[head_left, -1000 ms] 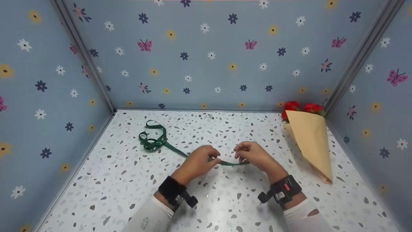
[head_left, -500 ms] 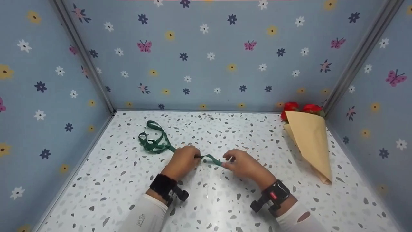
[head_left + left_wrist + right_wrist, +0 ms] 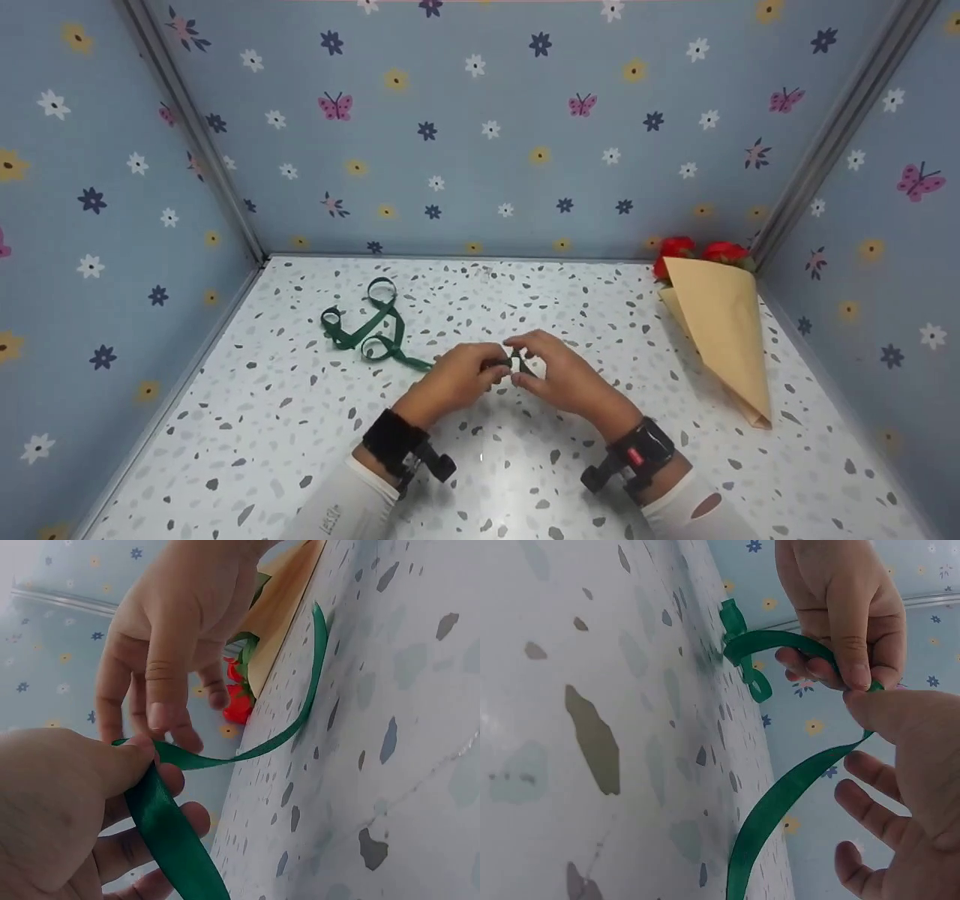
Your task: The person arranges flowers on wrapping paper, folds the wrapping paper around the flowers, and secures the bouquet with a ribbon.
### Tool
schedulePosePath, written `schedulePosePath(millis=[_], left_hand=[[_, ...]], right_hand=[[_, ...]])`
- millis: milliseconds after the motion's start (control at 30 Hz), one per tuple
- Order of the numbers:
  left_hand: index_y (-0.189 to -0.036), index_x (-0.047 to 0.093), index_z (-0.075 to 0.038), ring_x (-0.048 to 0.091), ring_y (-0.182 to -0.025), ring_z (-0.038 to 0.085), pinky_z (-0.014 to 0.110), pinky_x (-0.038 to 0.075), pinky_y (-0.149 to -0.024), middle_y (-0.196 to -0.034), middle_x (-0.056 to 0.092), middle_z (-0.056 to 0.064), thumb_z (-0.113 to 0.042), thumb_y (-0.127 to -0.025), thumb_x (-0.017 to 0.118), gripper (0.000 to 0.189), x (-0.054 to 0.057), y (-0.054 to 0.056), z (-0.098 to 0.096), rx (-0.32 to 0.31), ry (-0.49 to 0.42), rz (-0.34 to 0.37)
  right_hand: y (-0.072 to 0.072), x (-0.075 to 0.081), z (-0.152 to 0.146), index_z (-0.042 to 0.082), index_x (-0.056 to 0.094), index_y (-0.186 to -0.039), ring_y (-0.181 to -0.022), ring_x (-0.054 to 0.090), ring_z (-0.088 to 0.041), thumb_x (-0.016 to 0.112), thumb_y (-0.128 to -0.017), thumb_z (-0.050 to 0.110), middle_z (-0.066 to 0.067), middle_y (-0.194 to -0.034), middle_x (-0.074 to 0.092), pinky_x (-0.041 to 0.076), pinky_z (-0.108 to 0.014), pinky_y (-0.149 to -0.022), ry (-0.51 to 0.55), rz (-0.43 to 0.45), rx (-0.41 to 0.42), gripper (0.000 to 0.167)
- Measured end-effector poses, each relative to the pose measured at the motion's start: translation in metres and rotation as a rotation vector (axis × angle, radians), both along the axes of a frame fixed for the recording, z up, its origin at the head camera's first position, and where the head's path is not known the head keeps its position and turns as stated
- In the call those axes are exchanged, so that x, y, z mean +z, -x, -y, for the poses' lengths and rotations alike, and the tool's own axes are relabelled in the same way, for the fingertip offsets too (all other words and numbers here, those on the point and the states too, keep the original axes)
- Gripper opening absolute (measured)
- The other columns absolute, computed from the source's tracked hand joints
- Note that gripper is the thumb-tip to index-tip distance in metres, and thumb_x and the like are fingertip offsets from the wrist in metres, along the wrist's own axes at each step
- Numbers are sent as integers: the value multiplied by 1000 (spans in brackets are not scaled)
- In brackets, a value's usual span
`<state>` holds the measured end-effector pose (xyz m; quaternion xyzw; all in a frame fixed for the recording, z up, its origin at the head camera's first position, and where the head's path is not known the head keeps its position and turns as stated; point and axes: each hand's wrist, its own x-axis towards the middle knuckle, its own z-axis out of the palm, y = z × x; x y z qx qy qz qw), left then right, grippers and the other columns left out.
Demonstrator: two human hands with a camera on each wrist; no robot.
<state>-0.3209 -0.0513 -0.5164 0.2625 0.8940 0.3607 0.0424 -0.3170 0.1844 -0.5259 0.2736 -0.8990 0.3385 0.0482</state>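
Note:
A green ribbon [image 3: 367,328] lies in loose loops on the table to the left, with one length running to the hands. My left hand [image 3: 457,375] pinches this length between thumb and curled fingers, and in the left wrist view a broad stretch of ribbon [image 3: 169,832] hangs below the thumb. Close beside it is my right hand [image 3: 559,371], thumb and index finger spread apart around the ribbon. The right wrist view shows the right thumb at the pinched spot, other fingers loosely bent. Past the hands, the ribbon's tail [image 3: 772,810] curves down to the table.
A bouquet of red flowers [image 3: 724,253] in tan wrapping paper [image 3: 724,322] lies at the right rear of the speckled table [image 3: 480,300]. Blue flower-patterned walls [image 3: 480,150] enclose the back and both sides.
My left hand moved left along the ribbon, then back right. My right hand has come left, and its thumb and index finger have spread. The ribbon loops have shifted shape.

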Motion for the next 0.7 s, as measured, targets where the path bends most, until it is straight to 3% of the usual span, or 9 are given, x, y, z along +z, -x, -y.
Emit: schedulePosePath(millis=[100, 200, 267, 367, 433, 567, 700], left_hand=[[-110, 78, -21, 65, -77, 8, 32, 56, -72, -93, 76, -5, -26, -114, 71, 9, 4, -3, 0, -29, -31, 43], [-110, 79, -19, 63, -73, 8, 31, 54, -68, -91, 76, -2, -27, -114, 71, 12, 7, -2, 3, -34, -57, 65], [-108, 80, -18, 61, -70, 9, 30, 51, -65, -89, 75, -1, -28, -114, 71, 15, 8, 0, 7, -21, -68, 69], [-106, 82, -18, 58, -71, 11, 30, 48, -66, -91, 76, 4, -30, -114, 71, 19, 7, 6, 19, 19, -84, 83], [-105, 83, -17, 57, -74, 12, 31, 48, -68, -95, 77, 8, -32, -114, 71, 21, 5, 12, 30, 58, -85, 90], [-102, 83, -14, 56, -76, 15, 33, 47, -70, -94, 74, 7, -34, -113, 73, 24, 2, 26, 56, 164, -73, 90], [-96, 80, -14, 56, -74, 16, 34, 46, -69, -88, 69, 1, -32, -112, 75, 24, -2, 35, 78, 280, -37, 52]], right_hand=[[2, 0, -2, 15, 79, -136, -113, 72, -22, 80, -106, 15, -3, -121, 72, 63, -52, -100, -8, 0, 53, 30], [7, 2, -7, 16, 86, -117, -102, 72, -18, 79, -106, 10, 0, -108, 75, 64, -46, -92, -5, 12, 29, 15], [12, 6, -16, 16, 87, -113, -101, 74, -18, 78, -105, 7, 0, -106, 79, 64, -42, -91, 3, 55, -23, 15], [23, 11, -38, 12, 88, -116, -107, 77, -24, 75, -106, 2, -6, -114, 83, 64, -43, -92, 12, 154, -159, 19], [33, 13, -58, 10, 87, -120, -111, 77, -26, 73, -107, 4, -10, -120, 84, 64, -44, -94, -3, 257, -298, 20], [47, 13, -101, 3, 80, -132, -114, 70, -30, 69, -110, 10, -15, -130, 78, 59, -45, -92, -129, 509, -560, 25], [47, 11, -128, -1, 72, -139, -111, 66, -33, 70, -107, 12, -19, -130, 74, 55, -46, -90, -318, 632, -655, 35]])
